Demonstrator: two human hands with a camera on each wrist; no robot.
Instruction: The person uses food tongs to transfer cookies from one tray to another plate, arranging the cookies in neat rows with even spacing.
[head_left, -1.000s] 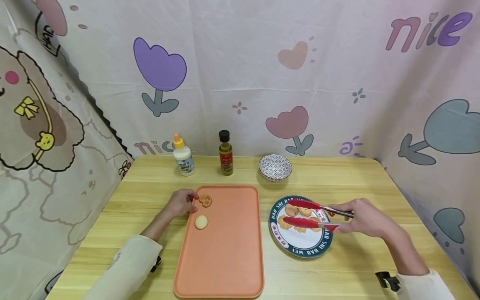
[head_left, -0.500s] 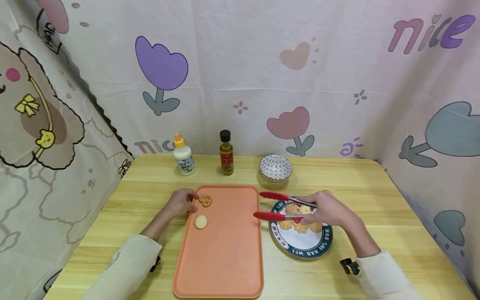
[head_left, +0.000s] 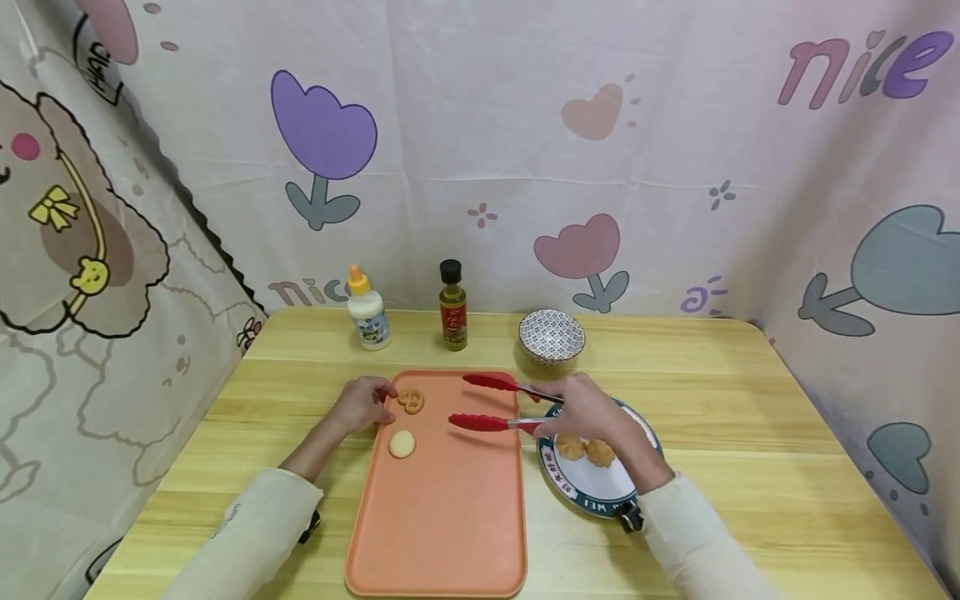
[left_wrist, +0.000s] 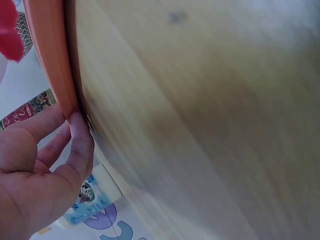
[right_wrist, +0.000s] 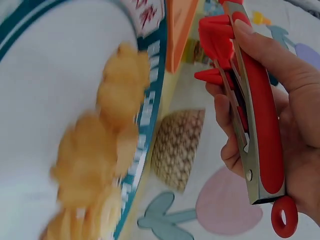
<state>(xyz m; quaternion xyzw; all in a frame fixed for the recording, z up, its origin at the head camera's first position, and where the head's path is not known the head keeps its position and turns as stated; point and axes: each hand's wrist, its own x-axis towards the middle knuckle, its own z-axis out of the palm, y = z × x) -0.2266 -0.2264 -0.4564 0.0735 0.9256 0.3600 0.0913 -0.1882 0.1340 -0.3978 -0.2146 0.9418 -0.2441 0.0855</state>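
My left hand (head_left: 360, 405) pinches the left edge of an orange tray (head_left: 450, 517) near its far corner; the left wrist view shows thumb and fingers at the rim. On the tray lie a pretzel (head_left: 411, 402) and a pale round cookie (head_left: 402, 444). With my right hand (head_left: 588, 408) I grip red-tipped tongs (head_left: 483, 422) around their handles. Their tips are spread apart above the tray's far right part, nothing between them. Behind that hand is a plate (head_left: 600, 483) with a green lettered rim. Several cookies (right_wrist: 85, 155) lie on it, partly hidden by my hand in the head view.
A white squeeze bottle (head_left: 369, 321) with a yellow cap, a dark-capped oil bottle (head_left: 453, 317) and a small patterned bowl (head_left: 551, 335) stand along the back of the wooden table (head_left: 720, 400). A printed cloth (head_left: 465, 108) hangs behind.
My right hand has carried the tongs leftward from above the plate to above the tray, their tips staying apart. The left hand, tray and its two snacks have stayed put.
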